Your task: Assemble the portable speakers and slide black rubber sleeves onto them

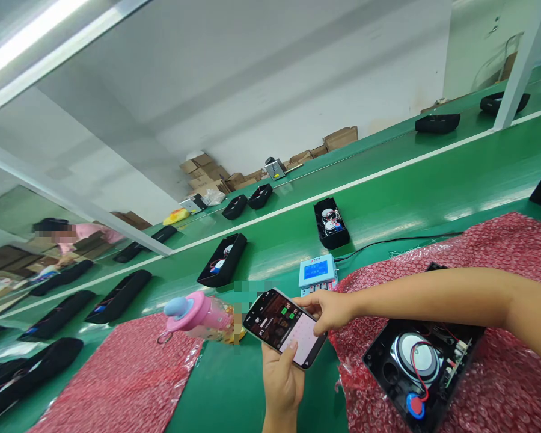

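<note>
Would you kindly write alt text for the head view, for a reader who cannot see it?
The person's left hand holds a phone, which the right hand touches, above a green bench. An open black speaker housing lies on red bubble wrap at right, a pink-lidded cup is at left, with more housings beyond.

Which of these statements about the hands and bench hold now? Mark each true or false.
1. The left hand holds a flat rectangular smartphone with its screen lit. True.
2. The right hand is inside the open black speaker housing. False: the right hand is at the smartphone.
3. The housing lies on red bubble wrap. True.
4. The clear bottle with the pink lid appears left of the smartphone. True.
5. The small pale-blue box has a dark display. False: the box's display is lit.
</note>
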`<state>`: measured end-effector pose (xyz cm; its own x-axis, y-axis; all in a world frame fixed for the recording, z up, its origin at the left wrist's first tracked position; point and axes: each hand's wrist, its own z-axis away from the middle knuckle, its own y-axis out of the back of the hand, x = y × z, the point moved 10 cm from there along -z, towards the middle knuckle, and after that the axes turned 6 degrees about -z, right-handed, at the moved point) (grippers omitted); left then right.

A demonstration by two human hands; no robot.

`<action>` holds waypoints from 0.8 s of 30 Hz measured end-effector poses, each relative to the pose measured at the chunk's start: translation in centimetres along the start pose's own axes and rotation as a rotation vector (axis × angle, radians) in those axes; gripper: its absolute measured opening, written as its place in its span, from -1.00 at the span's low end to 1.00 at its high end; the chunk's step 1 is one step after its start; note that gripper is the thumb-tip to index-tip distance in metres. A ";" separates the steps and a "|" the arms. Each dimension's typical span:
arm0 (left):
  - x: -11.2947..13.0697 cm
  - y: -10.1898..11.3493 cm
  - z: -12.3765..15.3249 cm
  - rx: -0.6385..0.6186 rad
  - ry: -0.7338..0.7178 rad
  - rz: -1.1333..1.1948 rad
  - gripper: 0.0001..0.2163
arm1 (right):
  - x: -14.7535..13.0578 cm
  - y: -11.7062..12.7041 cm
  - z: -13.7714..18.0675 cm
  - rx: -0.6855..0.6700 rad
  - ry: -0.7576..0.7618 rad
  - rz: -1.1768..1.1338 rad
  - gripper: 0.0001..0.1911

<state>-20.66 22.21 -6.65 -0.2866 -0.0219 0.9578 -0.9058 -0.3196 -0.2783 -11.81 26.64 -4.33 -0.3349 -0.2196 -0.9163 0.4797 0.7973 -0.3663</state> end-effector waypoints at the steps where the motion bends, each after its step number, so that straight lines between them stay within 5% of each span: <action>1: 0.0 0.0 0.0 -0.001 -0.006 -0.008 -0.32 | 0.0 0.0 0.0 0.002 0.002 0.000 -0.16; 9: 0.0 0.2 0.0 0.060 0.012 -0.006 -0.32 | -0.1 -0.4 0.0 -0.015 0.010 0.003 -0.16; 24: 0.3 -0.9 0.6 -0.093 0.002 0.049 -0.34 | -0.4 0.1 -0.1 0.011 0.006 0.003 -0.22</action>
<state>-19.74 21.90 -6.02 -0.3320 -0.0339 0.9427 -0.9155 -0.2290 -0.3307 -11.69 26.83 -4.02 -0.3387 -0.2140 -0.9162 0.4896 0.7915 -0.3658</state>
